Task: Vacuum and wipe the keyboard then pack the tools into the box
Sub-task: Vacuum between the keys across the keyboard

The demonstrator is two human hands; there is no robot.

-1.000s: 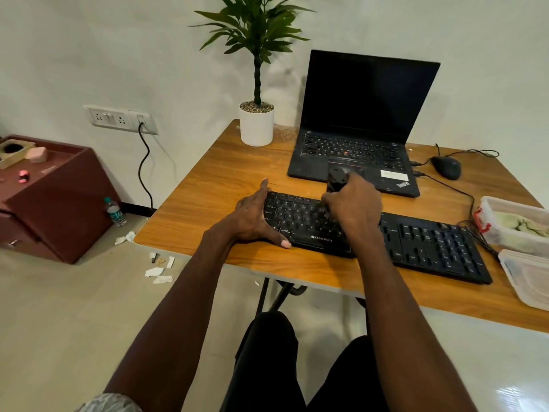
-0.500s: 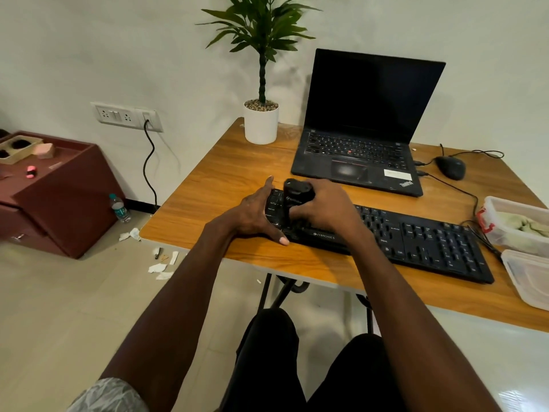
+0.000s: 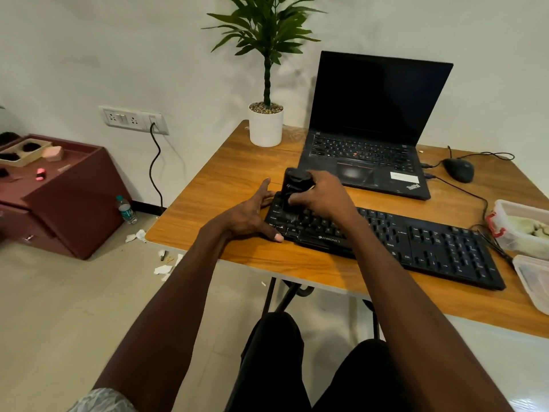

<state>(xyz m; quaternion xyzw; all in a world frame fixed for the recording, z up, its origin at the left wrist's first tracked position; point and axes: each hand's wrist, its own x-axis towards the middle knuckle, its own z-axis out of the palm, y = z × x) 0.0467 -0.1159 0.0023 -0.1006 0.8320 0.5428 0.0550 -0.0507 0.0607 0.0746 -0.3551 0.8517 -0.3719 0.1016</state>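
Wood desk (image 3: 208, 200). Left hand (image 3: 249, 215) flat, bracing keyboard (image 3: 416, 242); right hand (image 3: 320, 194) grips vacuum (image 3: 292, 185). I'd advise slow, overlapping row passes.

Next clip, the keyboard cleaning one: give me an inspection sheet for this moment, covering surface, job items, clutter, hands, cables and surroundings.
Surface: wooden table.
Job's things: small black vacuum upright on the left end of the keyboard; open plastic box holding cloth at the right edge, lid beside it.
Clutter: laptop, mouse, potted plant.
Grip: right hand holds the vacuum; left hand steadies the keyboard's left end.
Cables: mouse cable; wall cable.
Surroundings: paper scraps and bottle on the floor; maroon cabinet.
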